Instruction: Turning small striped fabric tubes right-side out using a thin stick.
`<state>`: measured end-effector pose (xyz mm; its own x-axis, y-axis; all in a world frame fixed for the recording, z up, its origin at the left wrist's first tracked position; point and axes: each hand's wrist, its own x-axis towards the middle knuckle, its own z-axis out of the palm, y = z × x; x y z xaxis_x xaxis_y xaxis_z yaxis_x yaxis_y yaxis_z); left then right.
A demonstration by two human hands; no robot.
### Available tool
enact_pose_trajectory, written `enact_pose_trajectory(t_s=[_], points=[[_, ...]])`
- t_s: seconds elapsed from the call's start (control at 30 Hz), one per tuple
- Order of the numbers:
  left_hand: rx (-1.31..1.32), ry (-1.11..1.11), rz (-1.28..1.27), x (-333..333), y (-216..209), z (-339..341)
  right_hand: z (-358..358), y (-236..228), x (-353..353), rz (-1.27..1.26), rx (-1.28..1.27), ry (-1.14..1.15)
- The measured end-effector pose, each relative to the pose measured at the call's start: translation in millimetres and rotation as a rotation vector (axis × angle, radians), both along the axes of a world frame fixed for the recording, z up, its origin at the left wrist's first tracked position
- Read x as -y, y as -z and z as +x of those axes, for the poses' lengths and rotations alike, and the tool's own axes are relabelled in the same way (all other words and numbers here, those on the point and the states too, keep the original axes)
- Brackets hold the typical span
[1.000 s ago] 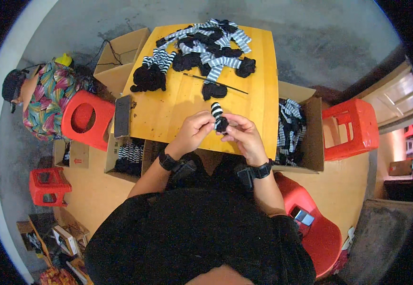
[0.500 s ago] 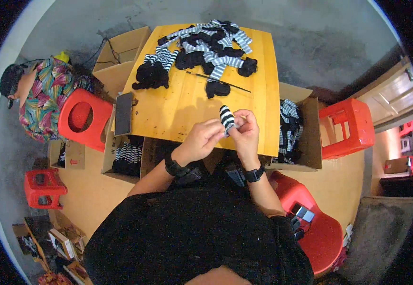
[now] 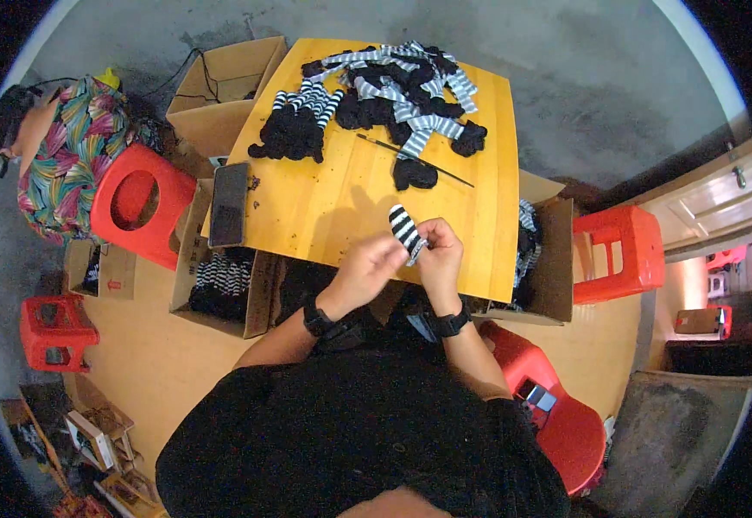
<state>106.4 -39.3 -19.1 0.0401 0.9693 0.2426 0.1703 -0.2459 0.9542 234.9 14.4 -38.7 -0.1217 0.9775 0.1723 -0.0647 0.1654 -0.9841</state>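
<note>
A small black-and-white striped knitted tube stands upright above the near edge of the yellow table. My right hand pinches its lower end between thumb and fingers. Close against its left side is my left hand, with fingers smeared by motion; whether they touch the knit is unclear. Beyond my hands lies a thin black stick, slanting across the tabletop. Farther back are a loose heap of black and grey-striped knitted pieces and, to its left, a neater bunch of black-and-white ones.
A dark flat phone-like slab lies at the table's left edge. Cardboard boxes with striped knits stand at the left and right. Red stools and a red chair surround me. A person in a patterned top is at far left.
My left hand has shifted slightly away from the striped knitted tube and blurs. The tube leans more to the left in my right hand. The whole view has turned a little.
</note>
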Motion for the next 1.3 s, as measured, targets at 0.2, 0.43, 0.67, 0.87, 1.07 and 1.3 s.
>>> enact_pose_trajectory(t_s=[0.2, 0.43, 0.67, 0.87, 1.07, 1.3], points=[[0.724, -0.054, -0.377, -22.0, 17.2, -35.9, -34.4, -26.6, 3.2, 0.319, 0.535, -0.19], [1.306, -0.208, -0.374, -29.6, 14.2, -106.1, -31.4, -42.9, -101.3, 0.392, 0.865, -0.128], [1.622, 0.085, -0.294, -40.6, 4.5, -135.8, -4.0, -1.3, -151.5, 0.44, 1.311, -0.114], [1.633, 0.075, -0.285, -40.7, 9.2, -144.4, -5.4, -16.7, -127.8, 0.417, 0.964, -0.105], [1.635, -0.004, -0.226, -45.2, 8.0, -132.2, -3.0, -53.5, -41.5, 0.182, 0.431, -0.302], [1.556, 0.007, -0.117, -40.8, -22.6, -97.2, 32.7, -53.4, 52.5, -0.136, 0.296, -0.54]])
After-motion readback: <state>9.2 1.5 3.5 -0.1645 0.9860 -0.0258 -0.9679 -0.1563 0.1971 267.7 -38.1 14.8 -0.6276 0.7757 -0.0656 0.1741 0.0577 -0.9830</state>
